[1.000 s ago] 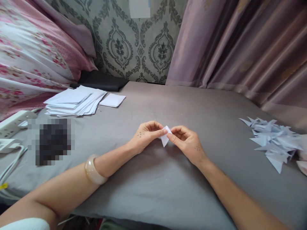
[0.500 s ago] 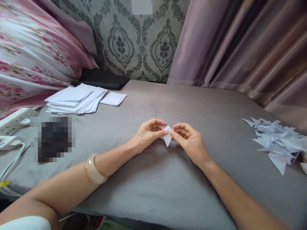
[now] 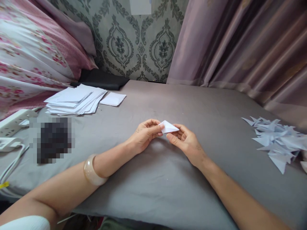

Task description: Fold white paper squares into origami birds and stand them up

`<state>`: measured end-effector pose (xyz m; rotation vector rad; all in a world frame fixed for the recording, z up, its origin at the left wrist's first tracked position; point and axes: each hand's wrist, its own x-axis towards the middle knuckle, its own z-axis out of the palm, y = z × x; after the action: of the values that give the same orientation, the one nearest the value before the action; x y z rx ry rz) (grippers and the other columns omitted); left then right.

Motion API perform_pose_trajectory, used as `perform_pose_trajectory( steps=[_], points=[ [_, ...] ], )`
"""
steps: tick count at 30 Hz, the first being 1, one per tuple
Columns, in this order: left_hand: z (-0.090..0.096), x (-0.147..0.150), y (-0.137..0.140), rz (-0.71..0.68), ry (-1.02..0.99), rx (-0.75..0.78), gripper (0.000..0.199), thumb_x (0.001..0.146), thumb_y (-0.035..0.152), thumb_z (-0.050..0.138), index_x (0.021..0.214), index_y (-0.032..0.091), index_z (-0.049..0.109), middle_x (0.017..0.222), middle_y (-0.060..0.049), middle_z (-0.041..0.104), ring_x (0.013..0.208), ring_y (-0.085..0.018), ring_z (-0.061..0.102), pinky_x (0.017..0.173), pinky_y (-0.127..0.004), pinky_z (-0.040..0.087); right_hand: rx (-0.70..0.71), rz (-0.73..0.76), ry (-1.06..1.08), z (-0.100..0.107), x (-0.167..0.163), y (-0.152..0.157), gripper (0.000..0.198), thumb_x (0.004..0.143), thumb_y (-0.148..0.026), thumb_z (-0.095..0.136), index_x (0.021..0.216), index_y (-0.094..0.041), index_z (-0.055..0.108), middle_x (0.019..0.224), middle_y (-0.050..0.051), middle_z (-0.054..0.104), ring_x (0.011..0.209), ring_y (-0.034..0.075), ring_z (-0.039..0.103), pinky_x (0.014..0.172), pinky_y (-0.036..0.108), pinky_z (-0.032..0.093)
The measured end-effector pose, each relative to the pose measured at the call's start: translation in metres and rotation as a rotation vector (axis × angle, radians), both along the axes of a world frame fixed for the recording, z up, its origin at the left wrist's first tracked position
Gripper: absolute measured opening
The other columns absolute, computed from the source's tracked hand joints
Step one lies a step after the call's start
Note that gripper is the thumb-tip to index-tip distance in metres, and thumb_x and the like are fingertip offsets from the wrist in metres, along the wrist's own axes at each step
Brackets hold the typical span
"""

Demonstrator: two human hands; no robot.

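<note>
A small white folded paper, shaped like a pointed kite, is held above the grey sheet with its sharp tip to the right. My left hand pinches its left end, thumb on top and fingers behind. My right hand is curled at the other end, its fingers behind the tip and its thumb just below the lower edge. How firmly the right fingers grip the paper is hidden.
Far left lie a stack of white paper sheets and a smaller pile of paper. Folded paper pieces are heaped at right. A white power strip with cables and a blurred dark object are at left. The grey sheet ends near me.
The folded paper has turned, its sharp tip swinging from pointing down towards me to pointing right. My right thumb has come off its face.
</note>
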<state>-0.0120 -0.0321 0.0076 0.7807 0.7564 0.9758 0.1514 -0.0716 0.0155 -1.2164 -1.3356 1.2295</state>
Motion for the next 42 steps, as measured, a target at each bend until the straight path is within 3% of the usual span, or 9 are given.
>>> perform_pose_trajectory(
  steps=[7, 13, 18, 24, 31, 36, 39, 42],
  points=[
    [-0.003, 0.002, -0.003, -0.094, -0.049, 0.012, 0.025, 0.067, 0.020, 0.080, 0.075, 0.013, 0.057, 0.078, 0.000, 0.065, 0.073, -0.009, 0.062, 0.077, -0.025, 0.048, 0.031, -0.121, 0.001, -0.005, 0.002, 0.002, 0.027, 0.074, -0.043, 0.070, 0.089, -0.020, 0.070, 0.085, 0.003, 0.070, 0.079, 0.017, 0.062, 0.076, 0.031, 0.049],
    [-0.007, 0.004, -0.007, -0.122, 0.095, 0.122, 0.027, 0.067, 0.023, 0.080, 0.085, 0.014, 0.062, 0.079, -0.001, 0.066, 0.074, -0.010, 0.061, 0.072, -0.023, 0.045, 0.048, -0.138, 0.015, -0.003, 0.003, 0.002, 0.025, 0.074, -0.043, 0.070, 0.085, -0.020, 0.071, 0.084, 0.004, 0.072, 0.077, 0.017, 0.064, 0.075, 0.032, 0.050],
    [-0.002, 0.005, -0.011, -0.177, 0.227, 0.170, 0.025, 0.070, 0.033, 0.077, 0.082, 0.014, 0.067, 0.077, -0.002, 0.067, 0.075, -0.011, 0.060, 0.074, -0.025, 0.043, 0.102, -0.090, -0.059, 0.000, 0.001, 0.000, 0.021, 0.078, -0.041, 0.065, 0.081, -0.021, 0.070, 0.078, 0.003, 0.071, 0.077, 0.019, 0.065, 0.074, 0.033, 0.051],
    [-0.001, 0.003, -0.011, -0.176, 0.330, 0.183, 0.024, 0.068, 0.036, 0.077, 0.072, 0.015, 0.068, 0.068, 0.000, 0.064, 0.063, -0.010, 0.055, 0.062, -0.024, 0.038, 0.110, -0.136, -0.074, 0.002, 0.000, 0.000, 0.020, 0.076, -0.042, 0.068, 0.081, -0.023, 0.070, 0.078, 0.002, 0.071, 0.078, 0.018, 0.065, 0.074, 0.032, 0.051],
    [0.000, 0.003, -0.012, -0.204, 0.331, 0.116, 0.021, 0.063, 0.030, 0.080, 0.065, 0.016, 0.066, 0.060, 0.001, 0.062, 0.056, -0.011, 0.055, 0.056, -0.024, 0.038, 0.055, -0.178, -0.014, 0.004, 0.002, -0.001, 0.019, 0.071, -0.039, 0.072, 0.064, -0.022, 0.068, 0.065, -0.001, 0.063, 0.067, 0.014, 0.057, 0.065, 0.028, 0.045],
    [0.000, 0.001, -0.011, -0.263, 0.296, 0.081, 0.019, 0.063, 0.029, 0.080, 0.065, 0.015, 0.068, 0.067, -0.003, 0.068, 0.062, -0.014, 0.060, 0.063, -0.028, 0.043, 0.020, -0.099, 0.036, 0.007, 0.004, 0.000, 0.027, 0.075, -0.044, 0.067, 0.059, -0.022, 0.067, 0.061, 0.000, 0.061, 0.066, 0.015, 0.057, 0.067, 0.029, 0.045],
    [0.000, 0.001, -0.009, -0.287, 0.299, 0.080, 0.017, 0.062, 0.028, 0.080, 0.065, 0.015, 0.069, 0.068, -0.004, 0.067, 0.064, -0.014, 0.059, 0.065, -0.028, 0.043, -0.016, -0.145, 0.081, 0.005, 0.003, 0.003, 0.032, 0.072, -0.045, 0.069, 0.052, -0.021, 0.064, 0.057, 0.000, 0.060, 0.060, 0.014, 0.054, 0.064, 0.030, 0.044],
    [0.001, 0.002, -0.006, -0.271, 0.274, 0.047, 0.018, 0.059, 0.027, 0.082, 0.061, 0.015, 0.069, 0.063, -0.003, 0.065, 0.061, -0.013, 0.057, 0.062, -0.027, 0.041, -0.096, -0.137, 0.123, 0.001, 0.002, 0.007, 0.031, 0.072, -0.050, 0.069, 0.061, -0.020, 0.069, 0.062, 0.001, 0.063, 0.061, 0.014, 0.055, 0.065, 0.031, 0.044]
  ],
)
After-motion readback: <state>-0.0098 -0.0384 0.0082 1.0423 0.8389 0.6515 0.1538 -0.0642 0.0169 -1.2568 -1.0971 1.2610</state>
